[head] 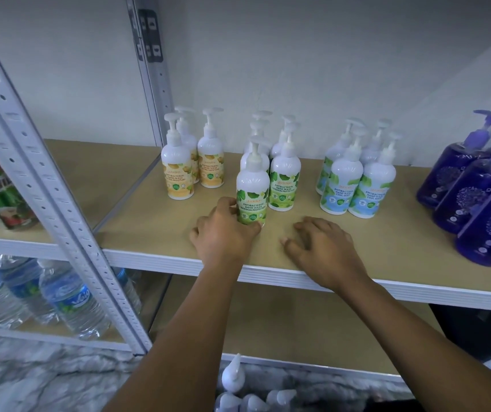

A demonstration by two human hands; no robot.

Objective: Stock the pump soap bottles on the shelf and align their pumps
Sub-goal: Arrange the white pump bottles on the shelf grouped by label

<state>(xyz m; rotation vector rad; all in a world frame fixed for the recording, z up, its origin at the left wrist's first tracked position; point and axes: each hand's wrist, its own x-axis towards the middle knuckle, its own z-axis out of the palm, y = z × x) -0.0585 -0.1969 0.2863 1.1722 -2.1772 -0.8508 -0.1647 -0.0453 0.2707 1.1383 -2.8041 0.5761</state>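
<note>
Clear plastic water bottles (pixel 68 295) stood at lower left, with green Milo cans (pixel 0 188) one level above. The tan shelf (pixel 137 215) carried, in order:

- yellow-label pump bottles (pixel 178 171), upright;
- a green-label group (pixel 284 179), whose front bottle (pixel 252 188) stood upright near the shelf edge, the left grip (pixel 223 236) curled round its lower body;
- the right grip (pixel 324 248), resting on the board just beside, fingers loosely bent, holding nothing;
- blue-label pump bottles (pixel 357 185);
- purple pump bottles (pixel 476 203), far right.

White pump heads (pixel 233 376) showed below the shelf.
</note>
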